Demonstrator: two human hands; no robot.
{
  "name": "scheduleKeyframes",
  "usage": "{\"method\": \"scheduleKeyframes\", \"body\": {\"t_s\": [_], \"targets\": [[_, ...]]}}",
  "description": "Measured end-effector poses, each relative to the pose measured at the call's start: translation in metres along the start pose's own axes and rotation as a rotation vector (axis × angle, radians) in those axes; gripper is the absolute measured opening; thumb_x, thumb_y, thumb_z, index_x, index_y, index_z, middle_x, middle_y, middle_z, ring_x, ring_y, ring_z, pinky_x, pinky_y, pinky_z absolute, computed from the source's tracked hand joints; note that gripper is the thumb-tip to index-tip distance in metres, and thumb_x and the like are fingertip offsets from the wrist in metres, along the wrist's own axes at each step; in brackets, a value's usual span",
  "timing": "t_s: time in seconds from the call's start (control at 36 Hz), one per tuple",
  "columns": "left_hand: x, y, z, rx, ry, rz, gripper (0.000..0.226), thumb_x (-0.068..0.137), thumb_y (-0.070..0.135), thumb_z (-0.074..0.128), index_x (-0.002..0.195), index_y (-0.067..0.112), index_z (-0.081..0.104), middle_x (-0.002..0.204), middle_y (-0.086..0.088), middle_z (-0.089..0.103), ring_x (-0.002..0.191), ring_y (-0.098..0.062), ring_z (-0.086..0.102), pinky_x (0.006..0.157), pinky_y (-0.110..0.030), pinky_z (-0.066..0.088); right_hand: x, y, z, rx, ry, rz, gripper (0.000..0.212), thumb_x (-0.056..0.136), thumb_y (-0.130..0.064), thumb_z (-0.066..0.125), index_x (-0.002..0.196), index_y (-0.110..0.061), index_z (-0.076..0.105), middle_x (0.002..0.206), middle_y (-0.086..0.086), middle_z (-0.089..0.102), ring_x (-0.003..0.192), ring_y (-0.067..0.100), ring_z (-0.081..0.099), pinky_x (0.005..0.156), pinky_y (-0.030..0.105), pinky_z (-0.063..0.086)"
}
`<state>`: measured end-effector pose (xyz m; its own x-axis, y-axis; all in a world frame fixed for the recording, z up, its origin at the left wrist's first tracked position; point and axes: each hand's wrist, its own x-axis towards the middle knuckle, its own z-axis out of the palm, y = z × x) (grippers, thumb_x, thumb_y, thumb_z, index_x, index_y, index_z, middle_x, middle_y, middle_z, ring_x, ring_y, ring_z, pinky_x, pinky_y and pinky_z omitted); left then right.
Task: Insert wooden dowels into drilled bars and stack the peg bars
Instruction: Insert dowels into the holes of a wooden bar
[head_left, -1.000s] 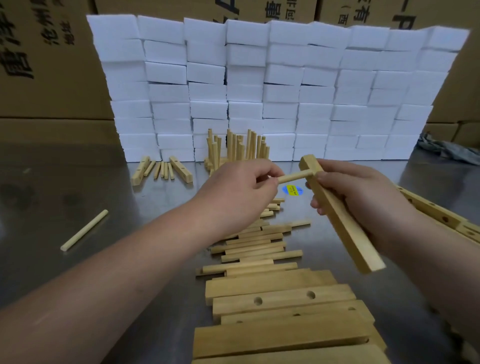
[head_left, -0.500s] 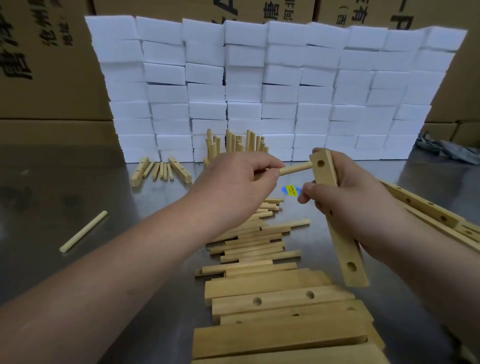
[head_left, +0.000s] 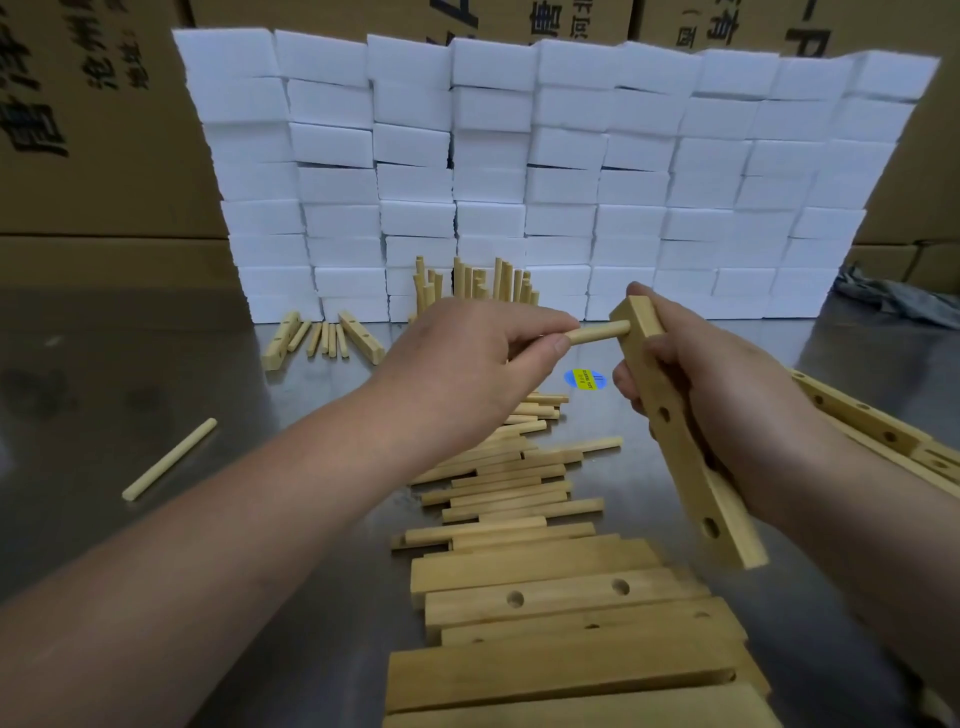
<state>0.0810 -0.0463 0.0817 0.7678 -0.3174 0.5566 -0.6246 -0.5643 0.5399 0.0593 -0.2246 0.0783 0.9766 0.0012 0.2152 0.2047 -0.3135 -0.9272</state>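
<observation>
My right hand (head_left: 727, 405) grips a drilled wooden bar (head_left: 680, 447), held steeply with its top end far and its lower end toward me; two open holes show on its face. My left hand (head_left: 467, 364) pinches a round dowel (head_left: 600, 332) whose tip sits in the bar's top hole. Loose dowels (head_left: 509, 483) lie in a heap on the steel table under my hands. Several drilled bars (head_left: 561, 597) lie side by side near me. Finished peg bars (head_left: 467, 283) stand with dowels upright at the foot of the white wall.
White foam blocks (head_left: 545, 171) form a wall at the back, with cardboard boxes (head_left: 93, 130) behind. A single dowel (head_left: 169, 460) lies at the left. Short bars and dowels (head_left: 322, 340) lie at the wall's foot. More drilled bars (head_left: 872, 431) lie at the right. A grey cloth (head_left: 893, 301) lies far right.
My right hand has turned the bar so its holed face shows and lowered its top slightly. The left hand has kept the dowel in the top hole throughout.
</observation>
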Motion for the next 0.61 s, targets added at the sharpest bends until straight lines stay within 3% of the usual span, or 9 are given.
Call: {"method": "scheduleKeyframes", "body": {"t_s": [0.08,0.14,0.25,0.36,0.44,0.53,0.61], "targets": [[-0.0001,0.001,-0.0016,0.015,-0.008,0.053,0.018,0.09,0.033,0.054,0.099,0.042,0.067,0.072,0.011,0.062,0.072,-0.004,0.053,0.062,-0.03,0.047,0.0,-0.0012,0.0007,-0.004,0.008,-0.009,0.045,0.094,-0.027,0.029,0.13,-0.049,0.044,0.06,-0.007,0.056,0.057,0.012,0.043,0.061,0.033,0.036],[-0.0004,0.0025,-0.0028,0.042,-0.009,0.103,0.022,0.09,0.032,0.054,0.106,0.046,0.052,0.078,0.008,0.062,0.075,-0.008,0.053,0.064,-0.034,0.049,-0.0002,-0.0021,0.0016,-0.014,0.004,-0.014,0.044,0.095,-0.026,0.029,0.129,-0.051,0.044,0.059,-0.007,0.055,0.055,0.01,0.042,0.059,0.032,0.035],[-0.0007,0.0024,-0.0055,0.041,0.035,0.127,0.016,0.089,0.03,0.057,0.098,0.028,0.07,0.068,0.002,0.065,0.073,-0.008,0.053,0.065,-0.034,0.05,-0.002,-0.0028,0.0028,-0.038,0.006,-0.035,0.042,0.096,-0.027,0.032,0.126,-0.054,0.044,0.058,-0.008,0.057,0.044,-0.001,0.046,0.059,0.029,0.035],[-0.0015,0.0037,-0.003,0.029,0.027,0.093,0.018,0.089,0.031,0.056,0.099,0.027,0.071,0.067,0.004,0.062,0.071,-0.007,0.052,0.063,-0.034,0.049,-0.002,-0.0028,0.0026,-0.033,0.004,-0.067,0.042,0.095,-0.028,0.035,0.128,-0.052,0.044,0.06,-0.007,0.058,0.049,0.003,0.046,0.06,0.031,0.036],[-0.0018,0.0055,-0.0013,-0.014,0.009,0.043,0.016,0.09,0.032,0.055,0.094,0.03,0.07,0.066,0.007,0.06,0.065,-0.007,0.051,0.057,-0.023,0.043,-0.0029,-0.0026,0.0026,-0.014,-0.008,-0.086,0.042,0.095,-0.028,0.036,0.13,-0.05,0.045,0.06,-0.007,0.057,0.053,0.008,0.044,0.06,0.032,0.035],[-0.0022,0.0057,0.0004,-0.064,-0.011,-0.03,0.015,0.09,0.032,0.054,0.085,0.038,0.066,0.059,0.02,0.055,0.055,0.001,0.047,0.051,-0.012,0.037,-0.0048,-0.0013,0.0042,0.007,-0.015,-0.089,0.039,0.097,-0.027,0.037,0.129,-0.048,0.046,0.059,-0.007,0.055,0.05,0.001,0.046,0.063,0.029,0.034],[-0.0032,0.0064,0.0031,-0.118,-0.026,-0.097,0.019,0.091,0.032,0.052,0.081,0.036,0.068,0.051,0.016,0.049,0.052,0.002,0.045,0.049,-0.01,0.036,-0.0071,0.0002,0.007,-0.023,-0.001,-0.097,0.04,0.097,-0.027,0.037,0.129,-0.048,0.045,0.059,-0.009,0.054,0.05,-0.001,0.046,0.065,0.027,0.034]]}}
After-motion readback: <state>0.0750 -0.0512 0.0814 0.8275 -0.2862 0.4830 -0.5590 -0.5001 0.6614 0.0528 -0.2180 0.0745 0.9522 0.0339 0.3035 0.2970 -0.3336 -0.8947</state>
